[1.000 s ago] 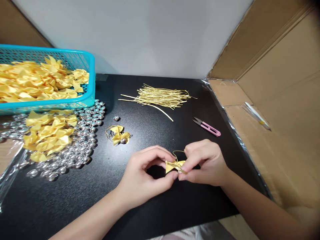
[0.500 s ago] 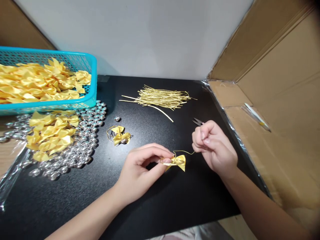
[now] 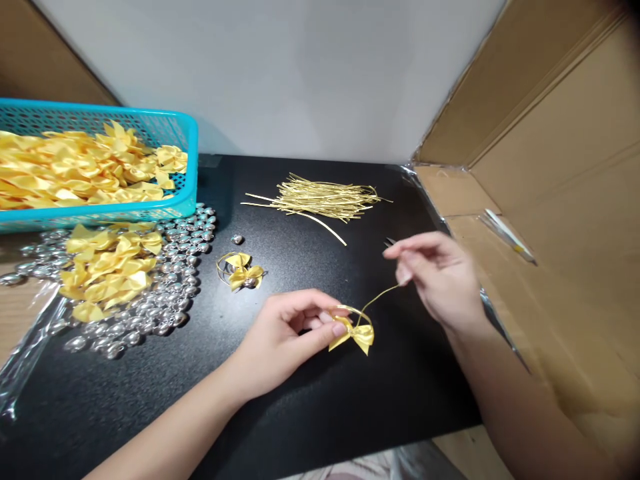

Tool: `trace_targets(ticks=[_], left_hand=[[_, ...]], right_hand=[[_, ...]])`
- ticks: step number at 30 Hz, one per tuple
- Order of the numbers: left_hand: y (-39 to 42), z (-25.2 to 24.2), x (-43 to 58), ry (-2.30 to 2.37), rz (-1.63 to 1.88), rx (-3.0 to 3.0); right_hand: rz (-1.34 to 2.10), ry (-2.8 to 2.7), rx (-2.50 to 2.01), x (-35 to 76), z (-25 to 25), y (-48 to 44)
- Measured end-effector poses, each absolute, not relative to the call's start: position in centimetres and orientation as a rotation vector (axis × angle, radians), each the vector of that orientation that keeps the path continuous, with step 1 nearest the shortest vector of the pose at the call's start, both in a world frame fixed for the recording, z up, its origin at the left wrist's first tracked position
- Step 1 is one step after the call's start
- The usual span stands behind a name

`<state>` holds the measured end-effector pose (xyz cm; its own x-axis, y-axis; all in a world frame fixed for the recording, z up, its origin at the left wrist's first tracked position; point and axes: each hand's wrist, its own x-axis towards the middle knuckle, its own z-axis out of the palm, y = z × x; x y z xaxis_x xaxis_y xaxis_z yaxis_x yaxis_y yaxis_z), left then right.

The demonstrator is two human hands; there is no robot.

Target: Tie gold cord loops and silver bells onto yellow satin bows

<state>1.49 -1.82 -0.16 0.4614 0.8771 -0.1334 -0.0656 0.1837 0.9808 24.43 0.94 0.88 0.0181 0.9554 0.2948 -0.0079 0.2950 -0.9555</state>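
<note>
My left hand [image 3: 300, 327] pinches a yellow satin bow [image 3: 361, 336] together with a thin gold ring of cord that arches above it. From the bow a fine gold thread [image 3: 381, 293] runs up and right to my right hand [image 3: 435, 273], where thumb and fingers are closed on its end. Left of my left hand lie yellow bows [image 3: 245, 272] with a gold loop and a silver bead on the black table. Tips of dark scissors [image 3: 389, 242] show just behind my right fingers; the rest is hidden.
A turquoise basket [image 3: 193, 167] full of yellow bows stands at the back left. In front lie several silver beads [image 3: 185, 267] and a heap of bows [image 3: 110, 273]. Gold cords [image 3: 325, 199] are bundled at the back. Cardboard walls [image 3: 560, 133] rise on the right, with a white-handled tool [image 3: 510, 237].
My right hand has shifted slightly and its fingers have opened out from a fist into a pinch. The thread now slants upward, and the bow has turned to face me more, with its ring raised.
</note>
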Motion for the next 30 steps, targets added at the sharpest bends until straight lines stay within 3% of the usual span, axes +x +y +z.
trace_targets(ticks=[8, 30], left_hand=[[-1.8, 0.0, 1.3, 0.883, 0.818, 1.199], [-1.5, 0.1, 1.6, 0.860, 0.753, 0.846]], right_hand=[[0.827, -2.071, -0.800, 23.0, 1.4, -0.5], [0.725, -2.163, -0.860, 23.0, 1.5, -0.8]])
